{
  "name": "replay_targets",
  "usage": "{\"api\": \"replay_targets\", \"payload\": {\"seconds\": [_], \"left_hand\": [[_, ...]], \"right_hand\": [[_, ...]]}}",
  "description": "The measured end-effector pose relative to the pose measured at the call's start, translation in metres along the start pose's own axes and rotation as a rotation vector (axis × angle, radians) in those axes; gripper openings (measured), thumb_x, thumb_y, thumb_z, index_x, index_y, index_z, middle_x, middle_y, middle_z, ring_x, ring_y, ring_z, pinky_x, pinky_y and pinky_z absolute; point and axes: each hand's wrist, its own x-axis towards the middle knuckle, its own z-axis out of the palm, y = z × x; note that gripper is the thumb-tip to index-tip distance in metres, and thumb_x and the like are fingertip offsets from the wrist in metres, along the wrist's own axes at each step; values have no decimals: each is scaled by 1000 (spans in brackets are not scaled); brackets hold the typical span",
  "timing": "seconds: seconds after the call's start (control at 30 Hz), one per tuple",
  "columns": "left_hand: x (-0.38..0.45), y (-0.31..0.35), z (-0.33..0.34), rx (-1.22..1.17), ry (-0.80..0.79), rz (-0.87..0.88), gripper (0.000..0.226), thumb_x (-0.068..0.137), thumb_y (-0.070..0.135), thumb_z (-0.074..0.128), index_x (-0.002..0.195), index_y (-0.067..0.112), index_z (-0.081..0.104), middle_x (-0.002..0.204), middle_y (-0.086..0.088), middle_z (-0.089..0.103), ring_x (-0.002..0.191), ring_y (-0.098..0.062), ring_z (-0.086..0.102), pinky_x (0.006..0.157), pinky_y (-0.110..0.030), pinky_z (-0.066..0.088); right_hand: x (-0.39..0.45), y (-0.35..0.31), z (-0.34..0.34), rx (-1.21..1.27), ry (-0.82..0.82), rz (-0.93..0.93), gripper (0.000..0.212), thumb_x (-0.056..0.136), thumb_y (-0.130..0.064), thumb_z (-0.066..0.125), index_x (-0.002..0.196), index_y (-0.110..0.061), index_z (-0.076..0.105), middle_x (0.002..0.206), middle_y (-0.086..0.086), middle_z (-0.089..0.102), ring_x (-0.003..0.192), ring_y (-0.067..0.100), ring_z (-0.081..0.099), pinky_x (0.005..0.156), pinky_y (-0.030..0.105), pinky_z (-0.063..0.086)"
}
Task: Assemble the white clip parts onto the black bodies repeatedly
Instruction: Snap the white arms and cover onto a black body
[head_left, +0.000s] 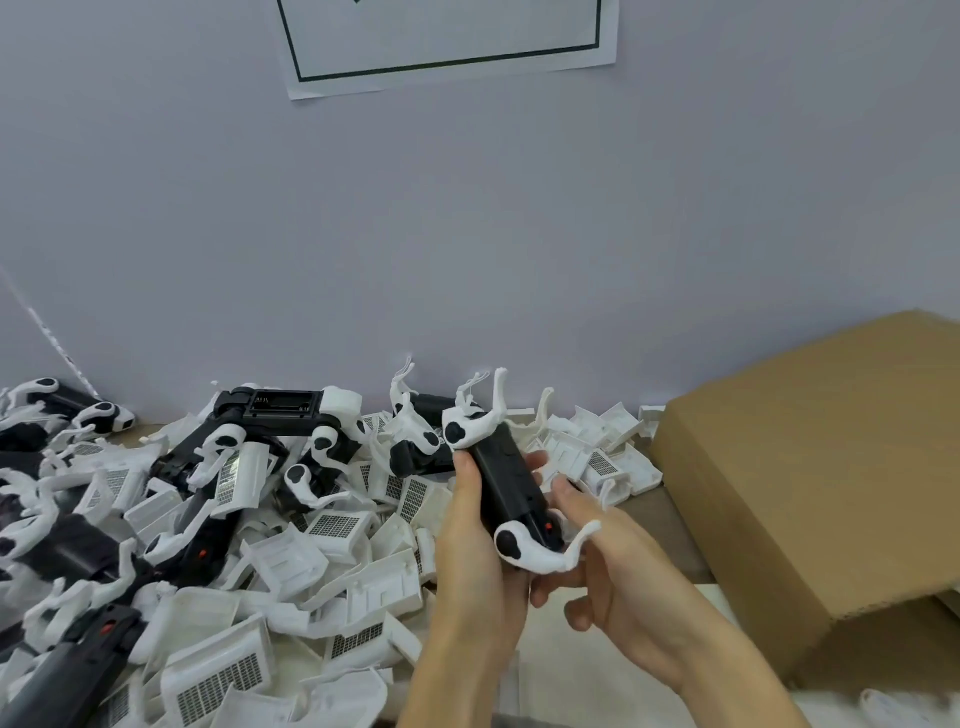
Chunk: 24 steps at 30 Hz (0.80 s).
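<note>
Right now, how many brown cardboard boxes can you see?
1. The brown cardboard box sits on the right side of the table, beside the pile of white plastic clip parts. More boxes could be out of view.

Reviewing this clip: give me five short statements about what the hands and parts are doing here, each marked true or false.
1. Both hands hold one black body. True.
2. The held body carries white clip parts at both ends. True: one at the far end, one at the near end.
3. The cardboard box sits to the left of the hands. False: it sits to the right.
4. The left hand rests flat on the pile of white parts. False: it grips the body.
5. The right hand is empty. False: it holds the body's near end.
</note>
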Motion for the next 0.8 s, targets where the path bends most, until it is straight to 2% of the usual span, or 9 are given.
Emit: {"api": "replay_targets", "payload": {"seconds": [0.1,0.23,0.3,0.37,0.43,0.53,0.6,0.67,0.8], "left_hand": [[2,-1,1,0,92,1,62,91,64,41,85,18,81,79,-11,73,64,-25,69,46,-29,47],[8,0,-2,19,189,74,46,105,38,40,116,4,69,106,-17,76,93,-36,72,79,-46,58],[7,2,-3,28,205,56,46,107,36,38,115,5,71,111,-16,76,93,-35,72,74,-42,58],[4,3,-3,19,172,7,51,104,43,40,108,8,77,106,-16,76,84,-33,70,65,-35,50],[1,4,-2,10,127,-25,53,99,48,42,100,12,80,92,-14,75,73,-30,67,58,-31,41],[2,4,1,1,138,-35,54,99,49,45,106,6,77,88,-15,72,62,-27,65,44,-26,42],[2,4,2,-6,162,-28,54,100,48,46,107,4,75,90,-15,73,66,-28,66,48,-29,45],[2,3,2,-10,163,-26,54,100,49,46,107,4,75,89,-14,73,66,-29,66,48,-29,43],[2,4,0,-30,169,-1,51,100,46,48,105,4,76,93,-12,76,73,-26,70,57,-31,52]], "right_hand": [[0,1,2,56,30,-83,47,79,-39,77,110,-8,62,81,16,68,61,24,62,47,26,42],[4,6,3,77,74,-129,29,88,-25,70,114,-11,64,97,21,73,80,25,65,75,41,47],[5,7,4,41,47,-120,22,96,-18,64,118,-16,64,90,15,72,73,19,62,72,36,46],[3,7,6,-29,3,-115,29,90,-24,65,119,-24,64,85,6,72,68,17,59,62,28,43],[2,8,7,-99,-36,-116,34,83,-27,60,116,-30,63,83,4,72,67,19,61,59,28,42],[4,11,7,-89,-52,-131,27,95,-13,56,115,-30,63,72,1,67,59,17,56,60,29,44],[5,12,7,-43,-63,-142,31,94,-8,57,112,-30,66,72,3,63,57,17,50,59,27,46],[4,12,8,-33,-73,-162,34,82,-15,58,107,-34,69,75,5,60,59,17,48,60,26,47],[5,13,7,-17,-125,-172,42,76,-14,54,115,-27,65,77,6,63,61,18,48,61,27,46]]}}
